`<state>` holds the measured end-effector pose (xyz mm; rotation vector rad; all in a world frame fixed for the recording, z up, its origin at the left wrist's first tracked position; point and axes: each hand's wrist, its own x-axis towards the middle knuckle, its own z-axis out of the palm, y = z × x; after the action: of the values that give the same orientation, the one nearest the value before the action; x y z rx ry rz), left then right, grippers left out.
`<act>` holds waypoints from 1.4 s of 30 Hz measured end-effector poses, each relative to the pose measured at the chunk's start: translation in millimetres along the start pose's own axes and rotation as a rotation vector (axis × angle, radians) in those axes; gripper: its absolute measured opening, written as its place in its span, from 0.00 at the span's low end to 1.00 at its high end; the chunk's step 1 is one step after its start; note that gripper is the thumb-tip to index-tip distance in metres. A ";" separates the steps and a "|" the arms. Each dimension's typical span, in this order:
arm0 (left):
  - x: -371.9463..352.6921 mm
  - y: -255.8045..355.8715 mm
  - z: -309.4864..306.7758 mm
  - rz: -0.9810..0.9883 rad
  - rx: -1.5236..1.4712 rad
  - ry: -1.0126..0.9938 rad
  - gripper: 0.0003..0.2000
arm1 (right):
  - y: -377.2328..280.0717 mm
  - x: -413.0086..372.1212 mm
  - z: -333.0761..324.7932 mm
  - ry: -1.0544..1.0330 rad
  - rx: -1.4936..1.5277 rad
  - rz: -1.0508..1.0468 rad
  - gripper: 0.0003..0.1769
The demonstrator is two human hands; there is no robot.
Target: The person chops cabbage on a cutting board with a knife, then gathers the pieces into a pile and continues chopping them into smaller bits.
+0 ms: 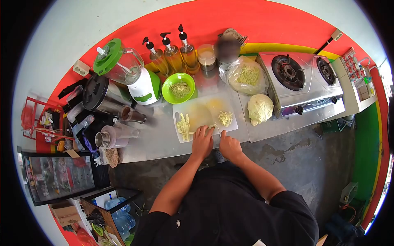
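A white cutting board (201, 112) lies on the steel counter in front of me. My left hand (202, 141) rests at its near edge, fingers bent together over a small pale piece of vegetable. Beside it on the right, my right hand (230, 146) is closed round a knife, whose handle is mostly hidden in my fist. Pale green strips (183, 127) lie at the board's left end, and a small heap of chopped bits (225, 118) is at the right. Behind the board stands a green bowl (178, 88) of chopped greens. A cabbage (260, 109) sits right of the board.
A two-burner stove (303, 82) is at the right, with a plastic bag of shredded cabbage (248, 76) next to it. Pump bottles (172, 55) line the wall. A blender (141, 82) and plastic jug (117, 135) stand at the left.
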<state>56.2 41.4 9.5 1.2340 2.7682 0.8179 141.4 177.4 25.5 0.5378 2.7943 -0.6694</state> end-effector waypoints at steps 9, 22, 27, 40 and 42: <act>7.3 -36.8 2.4 -0.230 0.042 0.063 0.07 | 2.3 9.4 4.6 -0.056 -0.083 0.015 0.28; -15.7 -26.1 0.1 0.144 0.105 0.019 0.23 | -8.3 16.2 -13.6 -0.129 -0.141 0.033 0.30; -16.0 -31.6 4.0 0.134 0.111 0.005 0.25 | -13.2 11.5 -6.0 -0.154 -0.129 0.033 0.30; -16.2 -34.9 2.1 0.105 0.073 -0.036 0.26 | -21.1 25.3 -5.0 -0.149 -0.089 0.081 0.22; -17.6 -37.2 3.0 0.096 0.070 -0.032 0.27 | -17.2 28.1 -9.2 -0.146 -0.097 0.059 0.23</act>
<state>43.2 9.9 -13.8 1.3879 2.7535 0.7053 107.9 175.9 32.0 0.5286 2.6476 -0.5357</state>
